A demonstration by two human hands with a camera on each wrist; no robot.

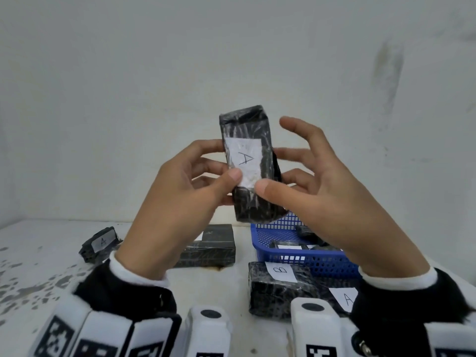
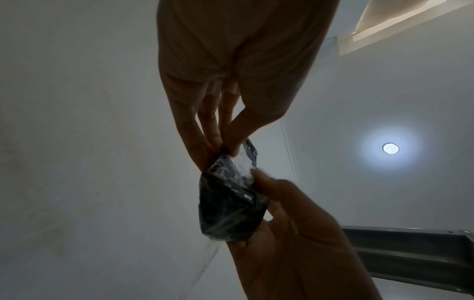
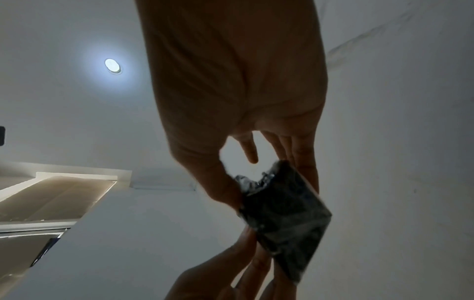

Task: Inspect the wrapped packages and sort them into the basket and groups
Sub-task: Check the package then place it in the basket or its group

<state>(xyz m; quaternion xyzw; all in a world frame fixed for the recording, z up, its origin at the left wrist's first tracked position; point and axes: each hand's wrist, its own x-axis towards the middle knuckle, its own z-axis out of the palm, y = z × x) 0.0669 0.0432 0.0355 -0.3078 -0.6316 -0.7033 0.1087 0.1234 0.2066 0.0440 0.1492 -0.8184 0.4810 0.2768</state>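
Note:
Both hands hold a black plastic-wrapped package (image 1: 248, 163) upright in the air, its white label marked "A" facing me. My left hand (image 1: 195, 181) pinches it with the thumb on the label and fingers behind. My right hand (image 1: 296, 181) grips its lower part with thumb in front and lower fingers behind; the index finger is lifted off. The same package (image 2: 231, 203) shows dark between the hands in the left wrist view, and the package (image 3: 284, 219) in the right wrist view. A blue mesh basket (image 1: 309, 258) sits below, holding wrapped packages.
On the white table lie a small package labelled "A" (image 1: 99, 244) at left, a larger black package (image 1: 213, 246) in the middle, and near the front a package labelled "B" (image 1: 278, 287) beside another labelled "A" (image 1: 343, 297). A white wall stands behind.

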